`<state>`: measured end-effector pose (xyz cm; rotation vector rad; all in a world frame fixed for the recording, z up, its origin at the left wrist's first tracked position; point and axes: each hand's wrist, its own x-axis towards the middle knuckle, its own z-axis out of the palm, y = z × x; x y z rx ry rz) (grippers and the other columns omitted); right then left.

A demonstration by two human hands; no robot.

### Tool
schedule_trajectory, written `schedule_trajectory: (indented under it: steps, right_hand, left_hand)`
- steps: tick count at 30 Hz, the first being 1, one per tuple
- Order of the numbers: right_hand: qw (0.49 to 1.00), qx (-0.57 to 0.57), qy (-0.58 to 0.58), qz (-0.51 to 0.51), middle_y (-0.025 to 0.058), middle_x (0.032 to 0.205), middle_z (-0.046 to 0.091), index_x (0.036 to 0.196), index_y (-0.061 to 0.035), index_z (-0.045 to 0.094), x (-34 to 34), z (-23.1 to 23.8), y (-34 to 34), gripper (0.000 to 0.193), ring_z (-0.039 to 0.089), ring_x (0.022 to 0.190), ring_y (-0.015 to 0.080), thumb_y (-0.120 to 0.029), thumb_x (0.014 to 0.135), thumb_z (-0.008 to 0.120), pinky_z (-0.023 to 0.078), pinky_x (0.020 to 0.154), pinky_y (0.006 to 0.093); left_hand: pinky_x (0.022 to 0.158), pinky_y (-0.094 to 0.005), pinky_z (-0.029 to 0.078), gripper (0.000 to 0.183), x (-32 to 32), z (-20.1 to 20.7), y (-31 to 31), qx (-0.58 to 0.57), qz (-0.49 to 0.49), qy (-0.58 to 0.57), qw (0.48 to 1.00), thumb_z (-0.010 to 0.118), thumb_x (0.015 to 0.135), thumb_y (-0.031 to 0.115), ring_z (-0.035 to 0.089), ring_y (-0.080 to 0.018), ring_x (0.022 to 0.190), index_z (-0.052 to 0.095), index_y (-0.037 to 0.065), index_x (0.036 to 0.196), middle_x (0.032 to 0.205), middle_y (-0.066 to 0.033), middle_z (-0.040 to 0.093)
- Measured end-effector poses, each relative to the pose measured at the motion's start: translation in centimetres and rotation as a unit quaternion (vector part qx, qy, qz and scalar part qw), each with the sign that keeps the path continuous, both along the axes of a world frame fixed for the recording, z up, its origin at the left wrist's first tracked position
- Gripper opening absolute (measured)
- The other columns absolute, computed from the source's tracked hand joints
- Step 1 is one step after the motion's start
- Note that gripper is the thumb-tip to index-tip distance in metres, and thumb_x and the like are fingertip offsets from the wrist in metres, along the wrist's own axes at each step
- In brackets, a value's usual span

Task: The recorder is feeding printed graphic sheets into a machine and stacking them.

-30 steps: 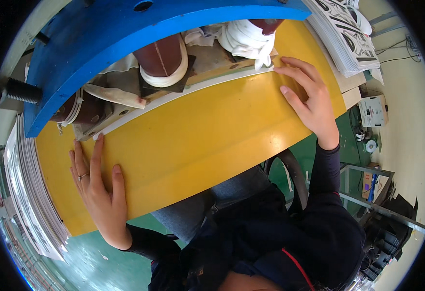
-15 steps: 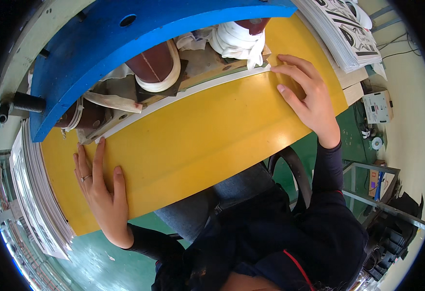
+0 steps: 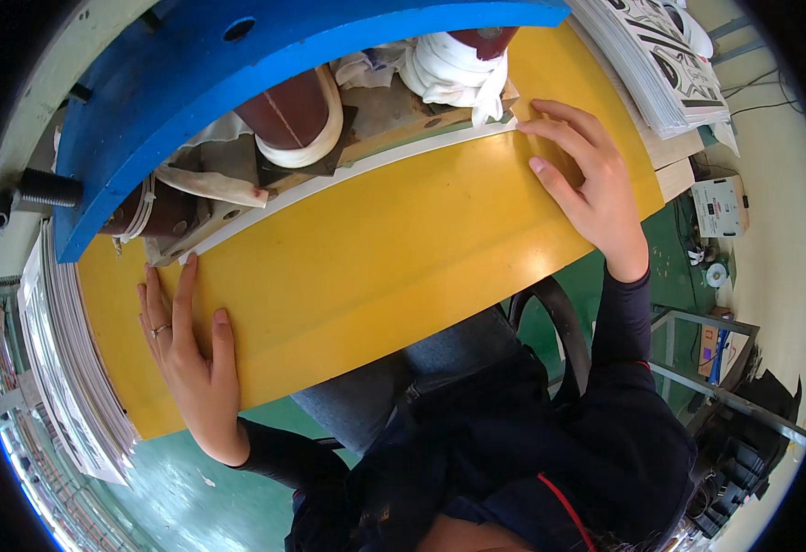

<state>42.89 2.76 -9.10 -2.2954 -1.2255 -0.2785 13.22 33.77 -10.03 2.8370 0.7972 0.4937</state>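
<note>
A narrow white strip (image 3: 366,166) lies on the yellow tabletop (image 3: 357,276), along the front edge of a long low block (image 3: 394,126). My left hand (image 3: 188,373), a ring on one finger, rests flat with its fingers spread. Its index fingertip touches the strip's left end. At the other end is my right hand (image 3: 596,189), its fingers apart and slightly bent, the index fingertip at the strip's tip. Brown rounded pads (image 3: 285,118) stand on the block. White cloth (image 3: 447,72) is wound around the right one.
A curved blue machine beam (image 3: 191,87) with a protruding threaded bolt (image 3: 49,189) spans above the block. Stacks of printed sheets stand at the left (image 3: 76,359) and far right (image 3: 651,69). My lap (image 3: 403,359) is below the table's near edge; a metal frame (image 3: 706,382) stands at right.
The view has shifted very slightly. Both hands stay at the ends of the white strip, with no clear movement of the strip.
</note>
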Motion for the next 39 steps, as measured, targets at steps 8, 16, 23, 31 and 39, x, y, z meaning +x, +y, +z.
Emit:
schedule_trajectory:
  steps: [8, 16, 23, 31, 39]
  right_hand:
    - [1.000, -0.001, -0.005, 0.012, 0.0159, 0.128, 0.065, 0.119, -0.0111, 0.072, -0.01, 0.20, 0.27, 0.032, 0.062, 0.117, 0.0350, -0.012, 0.088, 0.069, 0.050, 0.099, 0.0420]
    - [1.000, -0.007, 0.017, -0.005, 0.0147, 0.131, 0.065, 0.120, -0.0113, 0.072, -0.18, 0.08, 0.15, 0.031, 0.061, 0.120, 0.0335, -0.011, 0.089, 0.067, 0.049, 0.100, 0.0402]
    - [1.000, -0.019, 0.008, 0.000, 0.0151, 0.132, 0.064, 0.121, -0.0113, 0.072, -0.10, 0.26, 0.31, 0.032, 0.061, 0.121, 0.0346, -0.011, 0.090, 0.067, 0.048, 0.102, 0.0405]
    - [1.000, -0.017, 0.017, -0.003, 0.0163, 0.134, 0.063, 0.122, -0.0085, 0.071, -0.24, 0.14, 0.19, 0.033, 0.060, 0.124, 0.0352, -0.010, 0.090, 0.065, 0.047, 0.105, 0.0411]
    - [0.999, -0.034, 0.031, -0.010, 0.0165, 0.139, 0.060, 0.126, -0.0097, 0.069, -0.08, 0.04, -0.36, 0.035, 0.056, 0.129, 0.0359, -0.013, 0.092, 0.064, 0.044, 0.109, 0.0423]
  left_hand:
    - [0.120, -0.0536, 0.027, 0.050, 0.34, 0.39, -0.07, -0.006, 0.000, -0.015, 1.000, 0.058, 0.093, 0.024, 0.035, -0.0446, 0.148, 0.061, 0.019, 0.143, 0.159, -0.0217, 0.041]
    - [0.121, -0.0545, 0.026, 0.050, 0.26, -0.03, -0.26, 0.005, 0.010, -0.007, 1.000, 0.058, 0.093, 0.026, 0.036, -0.0430, 0.148, 0.062, 0.021, 0.142, 0.159, -0.0216, 0.042]
    - [0.120, -0.0553, 0.027, 0.050, 0.20, 0.00, -0.16, 0.002, 0.006, -0.018, 1.000, 0.059, 0.093, 0.025, 0.035, -0.0464, 0.147, 0.062, 0.020, 0.142, 0.158, -0.0240, 0.042]
    - [0.118, -0.0544, 0.029, 0.049, 0.26, 0.47, -0.29, -0.007, -0.006, -0.039, 0.999, 0.063, 0.091, 0.020, 0.037, -0.0515, 0.144, 0.063, 0.018, 0.140, 0.155, -0.0277, 0.043]
    - [0.120, -0.0546, 0.027, 0.049, 0.46, 0.29, -0.64, -0.002, -0.002, -0.038, 0.999, 0.064, 0.089, 0.022, 0.039, -0.0507, 0.143, 0.064, 0.020, 0.139, 0.154, -0.0286, 0.044]
